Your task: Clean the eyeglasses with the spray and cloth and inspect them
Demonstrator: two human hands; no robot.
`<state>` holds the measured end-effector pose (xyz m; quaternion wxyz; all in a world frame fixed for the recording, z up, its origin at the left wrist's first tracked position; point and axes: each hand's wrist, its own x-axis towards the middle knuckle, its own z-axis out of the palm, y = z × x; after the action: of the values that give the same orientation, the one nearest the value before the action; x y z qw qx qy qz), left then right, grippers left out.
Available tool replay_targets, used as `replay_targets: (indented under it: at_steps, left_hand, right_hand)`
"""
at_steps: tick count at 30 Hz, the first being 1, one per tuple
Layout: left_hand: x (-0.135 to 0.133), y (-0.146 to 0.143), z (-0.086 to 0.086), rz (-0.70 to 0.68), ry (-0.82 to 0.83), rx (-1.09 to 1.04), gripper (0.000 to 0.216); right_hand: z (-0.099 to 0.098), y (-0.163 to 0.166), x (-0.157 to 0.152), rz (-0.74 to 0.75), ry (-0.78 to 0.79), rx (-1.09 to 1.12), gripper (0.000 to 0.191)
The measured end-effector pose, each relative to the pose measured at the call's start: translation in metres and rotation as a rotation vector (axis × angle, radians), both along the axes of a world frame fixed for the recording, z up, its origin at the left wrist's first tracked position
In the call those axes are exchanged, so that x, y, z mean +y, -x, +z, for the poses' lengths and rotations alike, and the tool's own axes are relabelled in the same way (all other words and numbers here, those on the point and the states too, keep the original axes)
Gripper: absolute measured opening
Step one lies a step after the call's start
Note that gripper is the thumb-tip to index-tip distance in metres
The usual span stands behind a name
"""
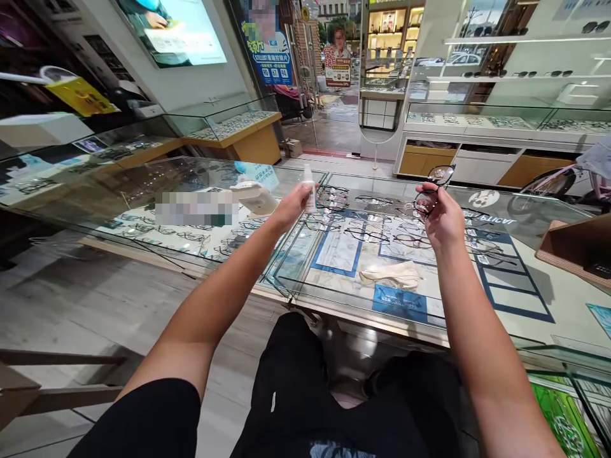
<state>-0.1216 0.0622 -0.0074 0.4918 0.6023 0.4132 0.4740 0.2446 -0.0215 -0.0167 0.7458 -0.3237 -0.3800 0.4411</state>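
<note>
One small white plastic bottle (310, 201) I see inside gripping left fingers (303, 189). Right fingers (443, 198) hold black-rimmed clear eyeglasses (441, 174).

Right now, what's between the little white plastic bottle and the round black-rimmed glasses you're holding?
In the head view, between the bottle and the held glasses, several dark-rimmed eyeglasses lie lower down, inside the clear glass display case.

Bottle (310, 196) left, eyeglasses (425, 202) right, both over counter (334, 287); cloth (391, 275) on counter between, nearer.
</note>
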Motion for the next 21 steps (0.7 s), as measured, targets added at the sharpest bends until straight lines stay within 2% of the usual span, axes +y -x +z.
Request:
replay_targets:
  at_steps: [2,5,7,12,16,21]
  left_hand:
    - [0.018,0.014,-0.006,0.125,-0.095,0.137,0.035]
    - [0.038,0.030,-0.015,0.382,-0.248,0.387,0.030]
    - [0.046,0.036,-0.021,0.495,-0.283,0.562,0.025]
    - [0.051,0.038,-0.032,0.540,-0.206,0.813,0.035]
    - [0.053,0.035,-0.037,0.559,-0.087,0.858,0.045]
    - [0.057,0.032,-0.036,0.586,-0.016,0.864,0.053]
  right_hand:
    - [-0.001,0.000,0.000,-0.002,0.003,0.000,0.024]
    - [-0.001,0.001,-0.001,0.001,0.005,-0.003,0.025]
    - [-0.001,0.002,-0.001,0.002,0.000,-0.010,0.025]
    - [-0.001,0.003,-0.003,0.001,0.000,-0.024,0.024]
    - [-0.001,0.004,-0.003,0.002,0.006,-0.019,0.024]
    - [-0.001,0.005,-0.001,0.007,0.017,-0.011,0.025]
